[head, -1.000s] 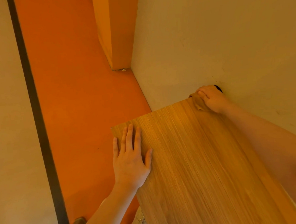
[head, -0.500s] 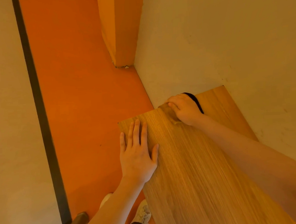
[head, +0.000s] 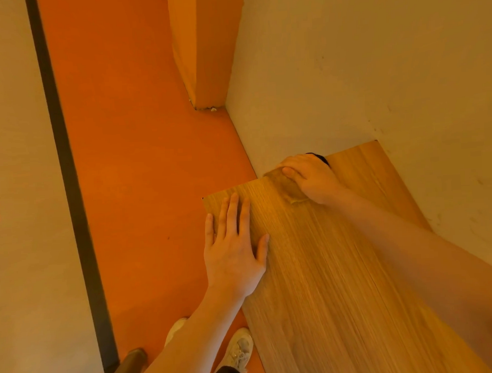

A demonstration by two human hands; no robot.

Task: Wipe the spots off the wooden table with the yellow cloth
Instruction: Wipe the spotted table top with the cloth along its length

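Wooden and bare along its grain, the desk (head: pixel 344 281) is standing in a corner, its far end against the wall (head: pixel 375 65). At that far edge the right hand (head: pixel 310 180) is pressing the cloth (head: pixel 285 188) down, its fingers curling over the wad and gripping it, probably so that the rubbing force is going straight into the surface. Bunched into a lump under the palm, the cloth is showing only on the hand's left side; its visible part is running roughly from the far edge back toward the person, across the hand's knuckle line, though its true long axis is hard to judge while crumpled. Near the desk's left corner the left hand (head: pixel 233 244) is lying flat, fingers straight and pointing away, holding nothing; it is likely steadying the desk or bracing the reach. No spots are showing clearly on the wood.
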